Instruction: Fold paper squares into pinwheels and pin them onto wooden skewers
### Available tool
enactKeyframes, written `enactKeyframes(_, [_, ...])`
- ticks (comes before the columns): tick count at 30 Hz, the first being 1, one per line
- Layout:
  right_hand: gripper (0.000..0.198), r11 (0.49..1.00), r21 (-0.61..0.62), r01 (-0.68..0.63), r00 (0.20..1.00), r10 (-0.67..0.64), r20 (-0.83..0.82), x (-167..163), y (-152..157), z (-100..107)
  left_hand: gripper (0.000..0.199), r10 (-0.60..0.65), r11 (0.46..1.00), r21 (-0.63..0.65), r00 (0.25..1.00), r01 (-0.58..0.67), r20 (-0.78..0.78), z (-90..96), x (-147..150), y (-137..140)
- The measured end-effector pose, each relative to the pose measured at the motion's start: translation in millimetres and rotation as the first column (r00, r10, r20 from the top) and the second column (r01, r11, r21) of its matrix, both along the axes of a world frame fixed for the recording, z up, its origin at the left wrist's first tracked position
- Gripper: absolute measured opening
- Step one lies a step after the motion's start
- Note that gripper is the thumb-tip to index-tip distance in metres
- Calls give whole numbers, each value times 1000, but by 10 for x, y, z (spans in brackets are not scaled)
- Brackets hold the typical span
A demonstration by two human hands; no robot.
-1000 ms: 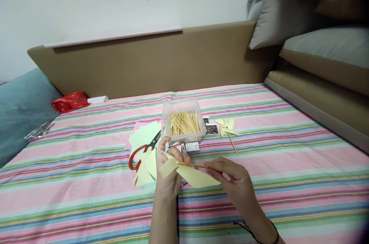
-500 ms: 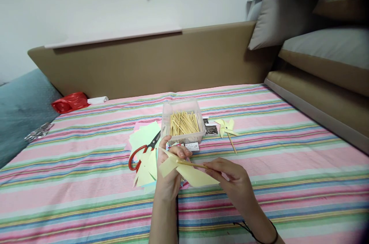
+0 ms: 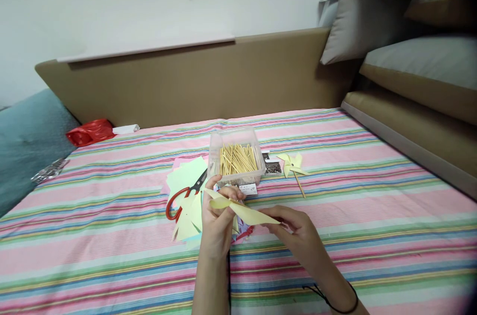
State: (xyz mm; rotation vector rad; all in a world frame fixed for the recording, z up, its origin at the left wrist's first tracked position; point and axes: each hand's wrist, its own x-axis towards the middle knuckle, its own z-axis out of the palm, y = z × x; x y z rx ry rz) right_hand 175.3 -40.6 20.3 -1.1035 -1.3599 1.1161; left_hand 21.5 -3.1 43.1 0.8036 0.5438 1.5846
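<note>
A pale yellow paper pinwheel [image 3: 251, 215] is pinched at its centre by my left hand [image 3: 217, 228], whose index finger points up. My right hand [image 3: 298, 229] is closed at the pinwheel's right end, on the wooden stick, which the paper now mostly hides. Just beyond my hands stands a clear plastic box [image 3: 263, 171] of wooden sticks [image 3: 238, 160]. Red-handled scissors [image 3: 176, 205] lie on sheets of coloured paper [image 3: 182, 176] left of my left hand. Another yellow pinwheel [image 3: 292, 164] on its stick rests right of the box.
Small packets of dark metal bits [image 3: 273, 168] lie beside the box. A striped cloth [image 3: 112, 235] covers the surface. A red plastic bag [image 3: 91, 132] and a clear packet [image 3: 50, 171] sit at the left, cushions [image 3: 421, 64] at the right, a brown board [image 3: 208, 86] behind.
The pinwheel has turned in my hands, so its paper now covers most of the stick. My right hand has shifted slightly left.
</note>
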Motion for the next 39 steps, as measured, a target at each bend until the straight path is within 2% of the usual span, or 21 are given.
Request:
enactKeyframes(4, [20,999,-48,-22,1000,22,11,-2,10,-10,56,115,992,-57,993,-113,29,-21,-46,35])
enactKeyframes(9, [13,993,-56,-101,987,107,121,12,18,-23,43,307,937,-177,952,-299,15,-32,-128,55])
enactKeyframes(13, [14,981,-90,-173,960,188,209,-15,4,-53,50,363,903,-205,926,-377,-102,-16,-118,55])
enactKeyframes(16, [13,974,-144,-174,965,198,173,-41,5,-91,46,404,877,-210,899,-433,-167,-13,-82,66])
enactKeyframes(19, [16,964,-209,-164,981,182,72,-45,33,-122,32,383,891,-227,919,-393,-87,-7,-81,88])
enactKeyframes(22, [21,952,-247,-182,983,186,-9,-28,72,-136,34,371,902,-250,928,-352,30,3,-135,112])
enactKeyframes(24, [22,942,-272,-196,980,196,-26,-15,88,-150,35,384,896,-263,922,-358,51,5,-182,123])
enactKeyframes(30, [19,912,-319,-259,966,248,-74,3,82,-247,21,409,888,-214,911,-408,-40,-35,-255,121])
enactKeyframes(34, [18,909,-319,-268,964,252,-90,0,82,-250,19,429,866,-221,894,-449,-132,-69,-252,110])
enactKeyframes(36, [18,915,-307,-262,965,245,-92,3,86,-227,18,404,871,-224,898,-436,-176,-77,-238,104])
enactKeyframes(39, [18,926,-297,-233,972,217,-86,15,89,-192,18,308,909,-218,925,-356,-223,-81,-202,94])
